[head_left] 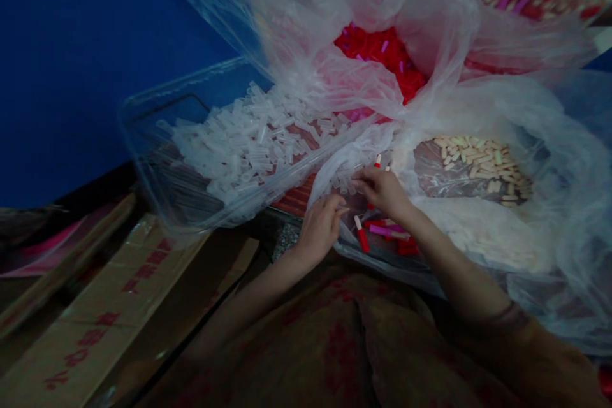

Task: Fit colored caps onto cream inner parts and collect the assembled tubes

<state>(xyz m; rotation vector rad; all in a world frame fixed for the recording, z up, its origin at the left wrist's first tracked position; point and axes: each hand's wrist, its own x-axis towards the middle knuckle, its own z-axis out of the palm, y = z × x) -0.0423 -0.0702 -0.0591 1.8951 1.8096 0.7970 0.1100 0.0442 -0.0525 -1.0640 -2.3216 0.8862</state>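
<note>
My left hand (319,224) is closed, thumb and fingertips together in a pinch. My right hand (384,191) pinches close beside it, a little higher and to the right. Whatever either hand grips is too small and dark to make out. Around the fingers lie several small clear plastic tubes on a thin plastic bag (329,166). Just below the right wrist, a red stick with a pale tip (362,234) lies beside a pink-purple stick (388,232) and more red pieces. Another red piece with a pale tip (377,161) shows above the right hand.
A clear plastic bin (184,227) at left holds a heap of clear tubes (258,140). Behind are red and purple pieces (377,54) in a bag. At right, beige pegs (482,159) lie in another bag. A cardboard box (100,319) with red lettering stands at lower left.
</note>
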